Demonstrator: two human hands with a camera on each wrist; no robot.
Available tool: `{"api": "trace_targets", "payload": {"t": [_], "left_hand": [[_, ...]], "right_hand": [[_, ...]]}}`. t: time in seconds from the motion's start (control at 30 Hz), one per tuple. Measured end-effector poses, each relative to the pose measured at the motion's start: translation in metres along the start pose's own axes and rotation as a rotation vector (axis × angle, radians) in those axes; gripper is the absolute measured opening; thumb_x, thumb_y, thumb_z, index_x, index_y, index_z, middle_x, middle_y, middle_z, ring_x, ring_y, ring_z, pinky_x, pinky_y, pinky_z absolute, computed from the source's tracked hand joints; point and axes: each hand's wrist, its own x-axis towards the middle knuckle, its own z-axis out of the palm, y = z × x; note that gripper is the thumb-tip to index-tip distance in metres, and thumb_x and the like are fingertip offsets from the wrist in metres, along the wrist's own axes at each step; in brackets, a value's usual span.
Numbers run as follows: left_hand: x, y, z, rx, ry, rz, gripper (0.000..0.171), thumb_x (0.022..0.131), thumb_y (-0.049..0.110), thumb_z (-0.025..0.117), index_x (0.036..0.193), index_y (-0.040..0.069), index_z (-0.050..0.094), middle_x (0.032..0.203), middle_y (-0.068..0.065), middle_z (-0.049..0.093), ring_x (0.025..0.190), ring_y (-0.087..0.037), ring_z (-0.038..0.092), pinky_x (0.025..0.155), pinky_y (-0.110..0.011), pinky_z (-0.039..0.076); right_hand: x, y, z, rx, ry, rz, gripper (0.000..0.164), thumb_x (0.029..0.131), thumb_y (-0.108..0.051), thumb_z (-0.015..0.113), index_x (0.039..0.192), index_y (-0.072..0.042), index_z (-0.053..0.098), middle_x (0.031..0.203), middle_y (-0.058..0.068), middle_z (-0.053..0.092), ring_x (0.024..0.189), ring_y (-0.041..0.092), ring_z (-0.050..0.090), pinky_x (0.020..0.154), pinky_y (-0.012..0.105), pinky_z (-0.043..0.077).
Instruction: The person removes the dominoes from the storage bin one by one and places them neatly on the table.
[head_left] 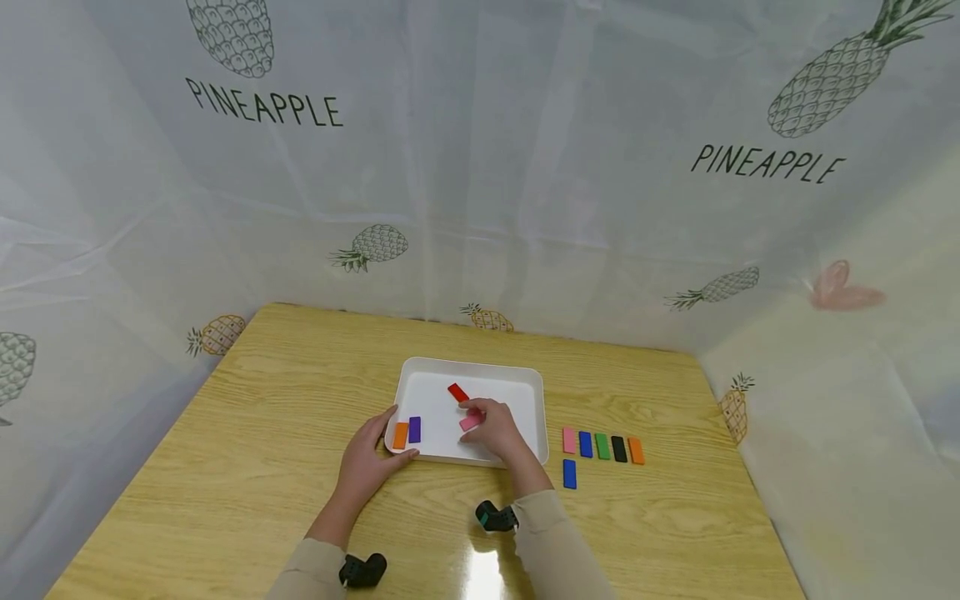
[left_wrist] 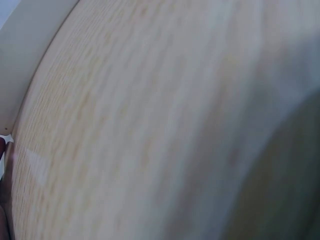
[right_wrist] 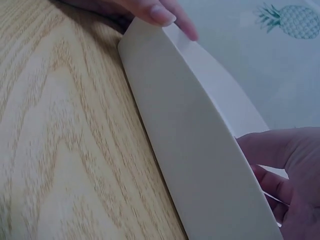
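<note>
A white tray (head_left: 480, 369) lies on the table, holding several small flat rectangular blocks. My left hand (head_left: 363, 467) holds its near left corner, thumb at the front rim and fingers along the left side. Beside that hand, an orange block (head_left: 401, 435) and a purple block (head_left: 415, 429) stand side by side in the tray. Inside the tray, my right hand (head_left: 497, 429) has thumb and fingers around a pink block (head_left: 470, 422). Just beyond the fingertips lies a tilted red block (head_left: 457, 392). In the right wrist view the tray wall (right_wrist: 185, 135) hides the blocks.
Right of the tray, a row on the wooden table (head_left: 300, 367) has a pink block (head_left: 569, 440), a blue one (head_left: 586, 444), a green one (head_left: 603, 446), a black one (head_left: 619, 448) and an orange one (head_left: 636, 450). Another blue block (head_left: 570, 474) lies nearer. A pineapple-print curtain (head_left: 480, 167) surrounds the table.
</note>
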Motion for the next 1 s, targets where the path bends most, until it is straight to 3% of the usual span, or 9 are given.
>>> {"api": "trace_targets", "payload": {"t": [0.2,0.5,0.77,1.0], "left_hand": [[-0.001,0.0,0.0,-0.007,0.01,0.013,0.092,0.073,0.054,0.081,0.148,0.015,0.044,0.141,-0.014,0.051,0.129,-0.036,0.045,0.104,-0.058,0.036],[-0.001,0.001,0.0,-0.014,0.011,0.015,0.092,0.073,0.053,0.082,0.148,0.015,0.044,0.14,-0.014,0.051,0.129,-0.037,0.045,0.104,-0.058,0.036],[-0.001,0.0,0.001,-0.01,0.011,0.016,0.093,0.073,0.054,0.081,0.148,0.015,0.043,0.14,-0.014,0.051,0.129,-0.038,0.045,0.103,-0.059,0.036],[0.0,-0.003,0.002,0.002,0.014,0.016,0.093,0.073,0.055,0.081,0.148,0.016,0.044,0.141,-0.014,0.05,0.129,-0.037,0.044,0.104,-0.059,0.036]], "right_hand": [[-0.003,0.004,-0.002,-0.01,-0.039,-0.039,0.044,0.07,0.005,0.083,0.109,-0.01,0.074,0.088,0.0,0.059,0.079,0.018,0.05,0.064,0.026,0.045],[-0.006,0.008,-0.003,-0.084,-0.082,-0.004,0.028,0.072,-0.002,0.084,0.096,-0.015,0.079,0.086,-0.001,0.056,0.081,0.017,0.049,0.072,0.031,0.044],[-0.007,0.012,-0.01,-0.09,-0.098,-0.075,0.022,0.072,0.0,0.08,0.091,-0.011,0.079,0.091,0.003,0.053,0.076,0.018,0.045,0.063,0.028,0.042],[-0.007,0.016,-0.013,-0.076,-0.095,-0.08,0.003,0.077,-0.01,0.079,0.08,-0.009,0.078,0.089,0.002,0.055,0.078,0.015,0.046,0.067,0.027,0.043]]}}
